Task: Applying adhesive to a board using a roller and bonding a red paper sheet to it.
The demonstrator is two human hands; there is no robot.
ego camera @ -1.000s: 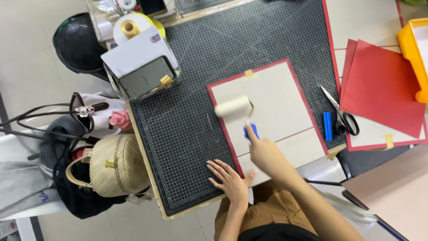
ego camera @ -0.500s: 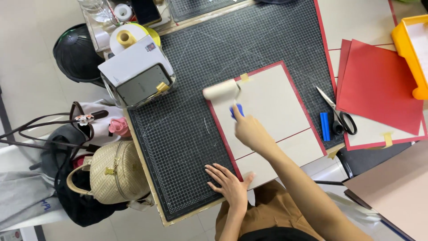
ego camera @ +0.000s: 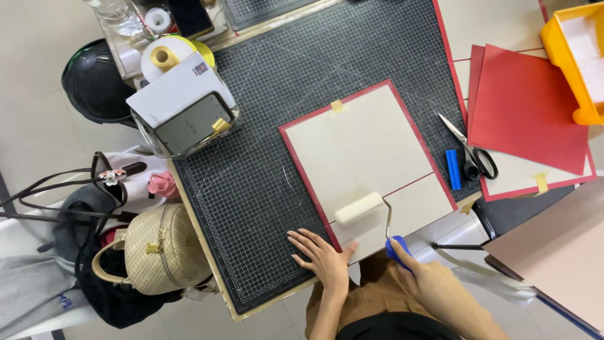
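roller [ego camera: 358, 208] lies on the board [ego camera: 362, 151], atop the cutting mat [ego camera: 251, 189]; scissors [ego camera: 472, 151] to its right.

One head-worn view, high above, looking straight down on the cutting mat [ego camera: 251, 182]; hands at the bottom edge.

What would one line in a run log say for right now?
left hand: flat on cutting mat, at board's corner | right hand: grips paint roller by blue handle | roller: on board's near end

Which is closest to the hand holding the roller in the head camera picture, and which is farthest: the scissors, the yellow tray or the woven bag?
From the right hand:
1. Scissors, up and to its right on the mat.
2. Woven bag, far left, off the table.
3. Yellow tray, top right corner.
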